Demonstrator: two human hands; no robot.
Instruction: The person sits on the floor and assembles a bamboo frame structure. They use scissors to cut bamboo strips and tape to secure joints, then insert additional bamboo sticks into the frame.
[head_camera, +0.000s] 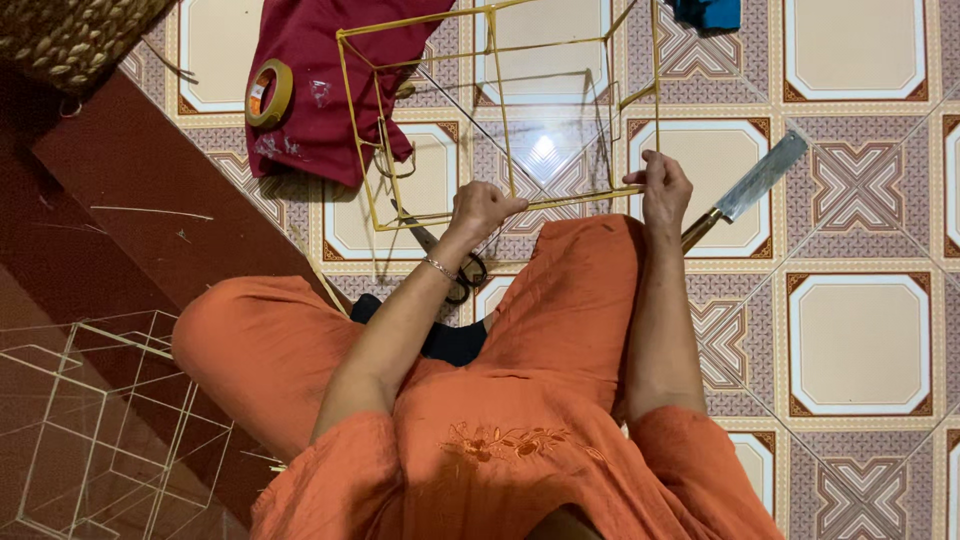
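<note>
Both hands are gripping the yellow stick frame (500, 110) standing on the tiled floor (860, 340) ahead of the knees; the left hand (483, 208) is closing around its near bottom bar; the right hand (665, 188) is pinching the near right corner. A cleaver (750, 185) is lying just right of that hand; a tape roll (269, 93) is resting on maroon cloth (320, 90).

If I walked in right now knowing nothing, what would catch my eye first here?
Most likely the yellow stick frame, a box-like cage standing on the patterned tile floor at the top centre. The left hand and right hand both grip its near bottom bar, above knees in bright orange clothes. A big cleaver lies just right of the hands, and a tape roll rests on a dark red cloth at upper left.
</note>
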